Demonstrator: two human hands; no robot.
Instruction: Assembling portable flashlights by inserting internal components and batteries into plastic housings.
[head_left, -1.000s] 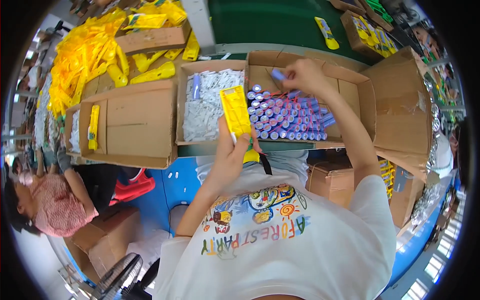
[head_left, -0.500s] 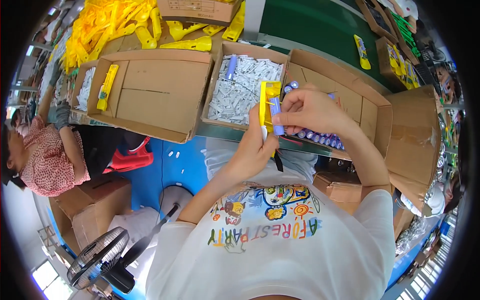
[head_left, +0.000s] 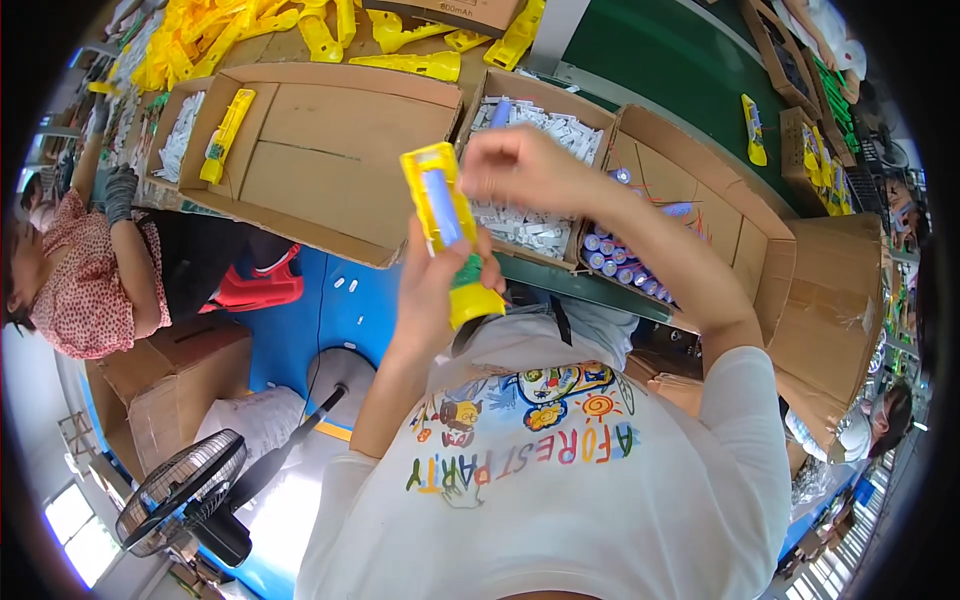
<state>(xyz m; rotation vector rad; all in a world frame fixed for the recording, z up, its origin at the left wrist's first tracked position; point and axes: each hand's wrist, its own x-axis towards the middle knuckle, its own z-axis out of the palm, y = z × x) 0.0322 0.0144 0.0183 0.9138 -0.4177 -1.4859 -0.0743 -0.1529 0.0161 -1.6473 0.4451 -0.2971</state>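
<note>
A yellow plastic casing (head_left: 462,215) is gripped in my left hand (head_left: 425,285), tilted, its open side facing up. Lying inside it is a purple cylindrical battery (head_left: 438,200), and a green circuit board (head_left: 468,272) shows lower down by my fingers. My right hand (head_left: 515,170) hovers just right of the casing's upper part, its fingers curled and smeared by motion; whether it holds anything is unclear. Beneath that hand is a cardboard box (head_left: 462,135) of small white plastic pieces (head_left: 545,232), with another purple battery (head_left: 501,112) on top.
Several purple batteries (head_left: 625,262) with wires fill part of a right-hand box (head_left: 745,215). A wide box (head_left: 330,120) at left holds one yellow casing (head_left: 228,135). More yellow casings (head_left: 200,40) are heaped behind. A co-worker (head_left: 100,270) sits left; a fan (head_left: 190,490) stands lower left.
My left hand has moved left with the casing and turned it, so the battery inside shows. My right hand has let go of the battery and moved up and left.
</note>
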